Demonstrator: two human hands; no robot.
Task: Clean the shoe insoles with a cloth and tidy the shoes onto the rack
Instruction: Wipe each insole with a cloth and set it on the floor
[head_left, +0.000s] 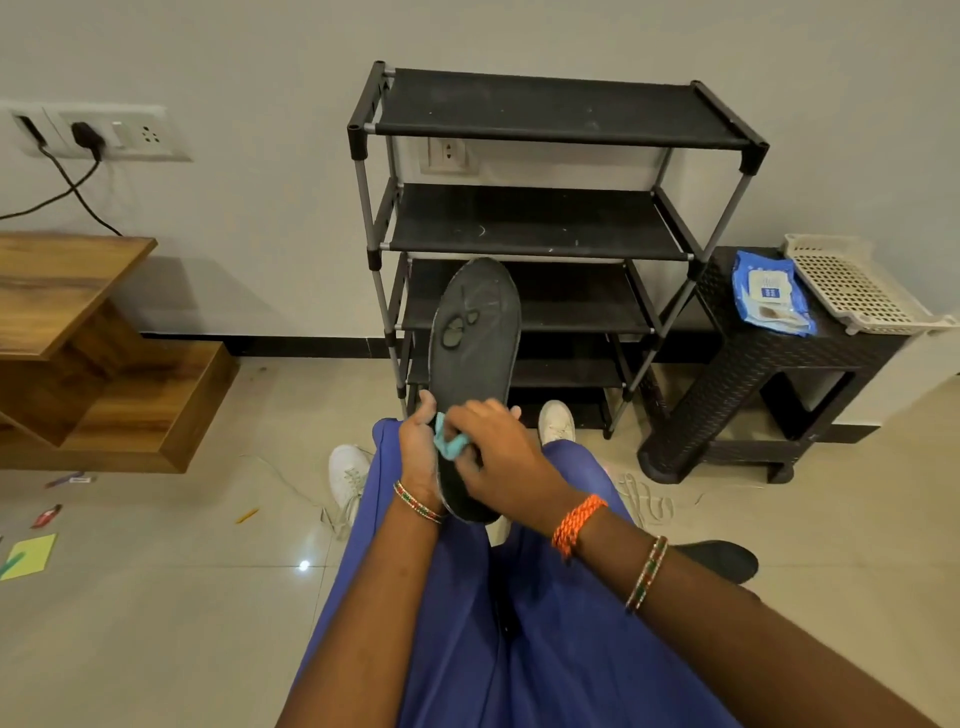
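The shoe rack (540, 228) is standing against the wall, its shelves lying bare. In front of it, you are gripping the dark insole (475, 358) with your left hand (418, 449), fingers curled round its edge, while your right hand (493, 452) is pinching the teal cloth (449, 444) against it. White shoes (347, 478) are sitting on the floor near the rack's foot.

The floor (156, 597) at the lower left is glossy tile. At the left edge, the wooden shelf (67, 291) shows smooth grain. The rack (550, 109) in the upper centre has matt black fabric tiers on grey metal tubes. The insole (475, 332) looks matt, worn and patchy.
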